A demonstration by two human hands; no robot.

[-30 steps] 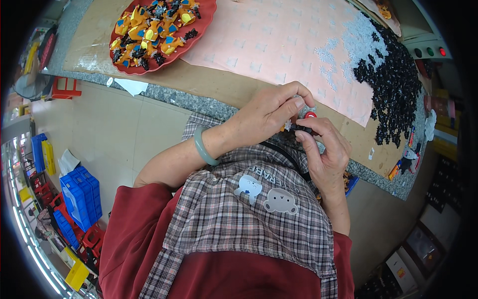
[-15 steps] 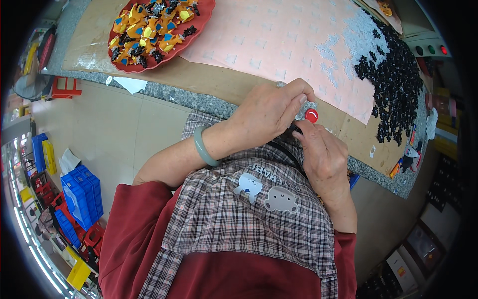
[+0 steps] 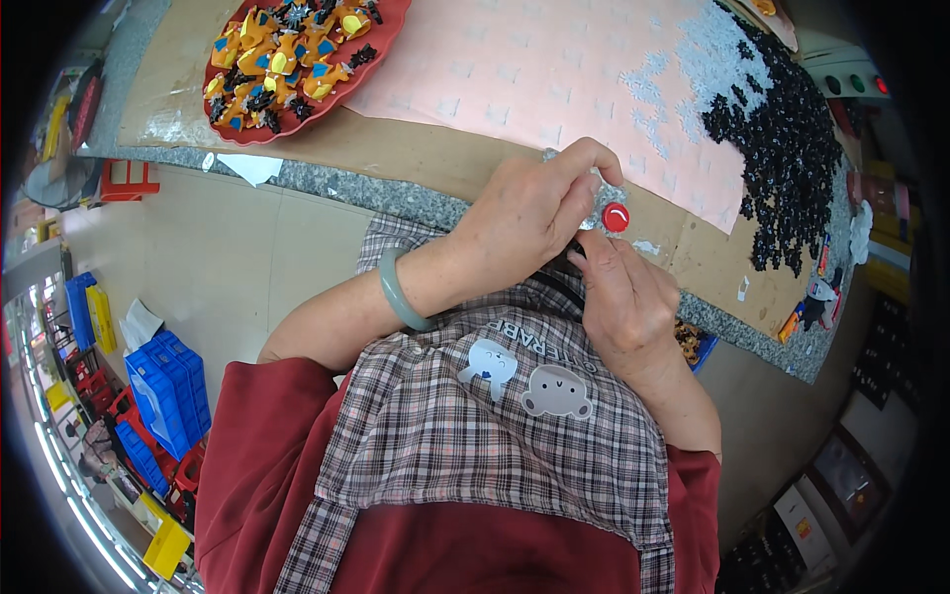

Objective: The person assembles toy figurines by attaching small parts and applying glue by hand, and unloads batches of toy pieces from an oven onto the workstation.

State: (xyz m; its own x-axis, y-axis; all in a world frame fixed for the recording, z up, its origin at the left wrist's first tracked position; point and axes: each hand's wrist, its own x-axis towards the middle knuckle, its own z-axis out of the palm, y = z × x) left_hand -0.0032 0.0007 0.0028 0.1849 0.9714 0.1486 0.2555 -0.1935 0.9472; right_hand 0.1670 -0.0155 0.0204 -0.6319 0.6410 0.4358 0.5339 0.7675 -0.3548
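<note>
My left hand (image 3: 534, 208), with a pale green bangle on its wrist, is at the table's front edge. Its index finger curls over the thumb in a pinch; what lies in the pinch is hidden. Just below, my right hand (image 3: 633, 297) is closed, thumb and finger pressed together at a small dark piece (image 3: 577, 247) mostly covered by the fingers. The fingertips of both hands nearly meet there. Right beside them sits a red round button-like cap (image 3: 616, 217) with a white curved mark, against something crinkled and clear or silvery.
A red scalloped plate (image 3: 341, 97) of small orange figures stands far left. Small clear pieces dot a pink sheet (image 3: 475, 69); a pile of black pieces (image 3: 777, 178) and pale pieces (image 3: 708, 64) lies right. A glue-like tube (image 3: 819, 290) is near the right corner. Blue crates (image 3: 168, 391) stand left.
Both hands have shifted slightly left, staying close together in the same pinching pose. The view has moved a little, and a blue tray with small pieces now shows below the table edge.
</note>
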